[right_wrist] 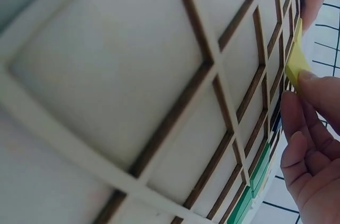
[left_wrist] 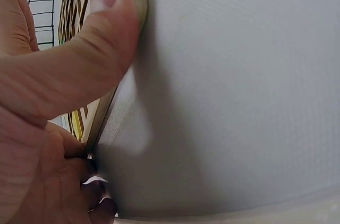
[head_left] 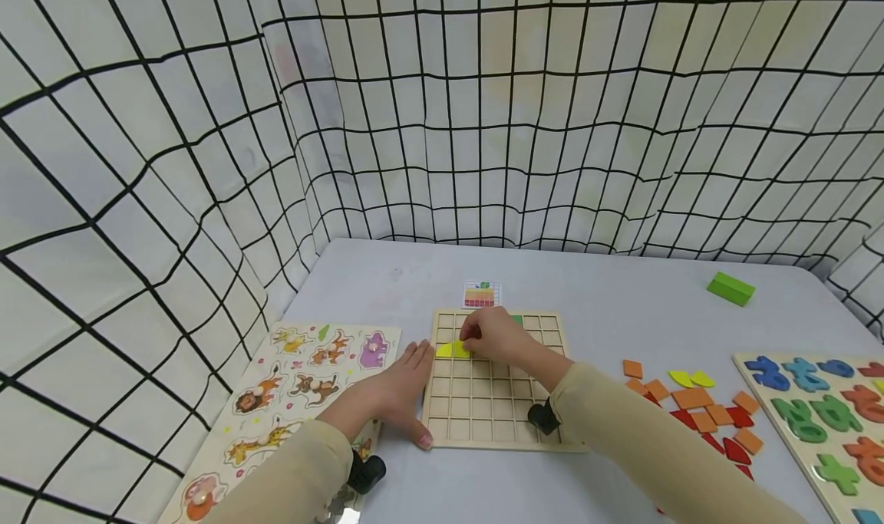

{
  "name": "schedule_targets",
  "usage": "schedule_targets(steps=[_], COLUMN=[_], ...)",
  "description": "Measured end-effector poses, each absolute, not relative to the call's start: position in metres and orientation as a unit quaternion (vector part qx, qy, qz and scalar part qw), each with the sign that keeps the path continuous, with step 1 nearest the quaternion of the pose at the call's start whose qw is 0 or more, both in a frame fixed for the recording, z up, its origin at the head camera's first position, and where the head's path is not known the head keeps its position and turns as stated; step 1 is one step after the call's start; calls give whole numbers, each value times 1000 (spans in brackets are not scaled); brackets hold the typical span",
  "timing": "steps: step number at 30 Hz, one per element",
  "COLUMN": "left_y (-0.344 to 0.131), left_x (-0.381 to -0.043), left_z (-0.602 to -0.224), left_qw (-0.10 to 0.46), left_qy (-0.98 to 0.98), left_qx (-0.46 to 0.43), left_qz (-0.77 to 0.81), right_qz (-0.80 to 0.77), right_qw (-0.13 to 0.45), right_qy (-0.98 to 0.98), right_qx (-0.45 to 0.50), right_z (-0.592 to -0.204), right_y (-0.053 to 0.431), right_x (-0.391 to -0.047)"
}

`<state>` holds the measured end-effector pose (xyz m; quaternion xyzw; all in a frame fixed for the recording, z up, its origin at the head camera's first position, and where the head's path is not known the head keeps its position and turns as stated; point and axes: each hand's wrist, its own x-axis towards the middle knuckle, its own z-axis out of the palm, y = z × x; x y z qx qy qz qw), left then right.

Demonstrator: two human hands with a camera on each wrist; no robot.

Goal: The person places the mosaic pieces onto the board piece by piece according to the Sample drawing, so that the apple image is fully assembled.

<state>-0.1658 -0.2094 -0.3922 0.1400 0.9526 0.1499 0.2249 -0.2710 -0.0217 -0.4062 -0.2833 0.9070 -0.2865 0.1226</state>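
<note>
A wooden grid board [head_left: 492, 441] lies on the table. At its left side my left hand [head_left: 394, 393] is spread, with the fingers along the edge and the thumb at the near left corner; the left wrist view shows the thumb [left_wrist: 114, 27] against the frame. My right hand [head_left: 499, 336] reaches over the board's upper left part. Its thumb and fingers pinch a yellow tile [right_wrist: 297, 59] at the grid. Next to it, another yellow piece [head_left: 445, 350] sits by the left frame. Green tiles [right_wrist: 260, 168] lie in the far row, partly hidden by the right hand.
A small picture card [head_left: 481, 294] lies behind the board. Loose orange tiles [head_left: 692, 398], red tiles [head_left: 736, 451] and yellow leaf-shaped pieces [head_left: 680, 378] are to the right. An animal puzzle [head_left: 304, 367] stands left, a number puzzle [head_left: 822, 401] far right, a green block [head_left: 730, 288] behind. Black netting [head_left: 511, 133] surrounds the table.
</note>
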Motion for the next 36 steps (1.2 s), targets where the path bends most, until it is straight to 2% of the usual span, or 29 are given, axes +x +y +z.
schedule_targets(steps=[22,30,36], left_y=[-209,-208,-209], left_x=[-164,-166,-164], left_z=[-391,-392,-391], left_qw=[224,226,226], left_qy=[953,953,953], left_qx=[144,141,140], left_qz=[148,145,144], right_qz=[-247,-219,-222], right_qw=[100,86,96], right_qy=[916,919,931], right_qx=[-301,-316,-275], right_z=[-401,-385,-374], right_y=[-23,31,93], right_x=[-263,-267,-272])
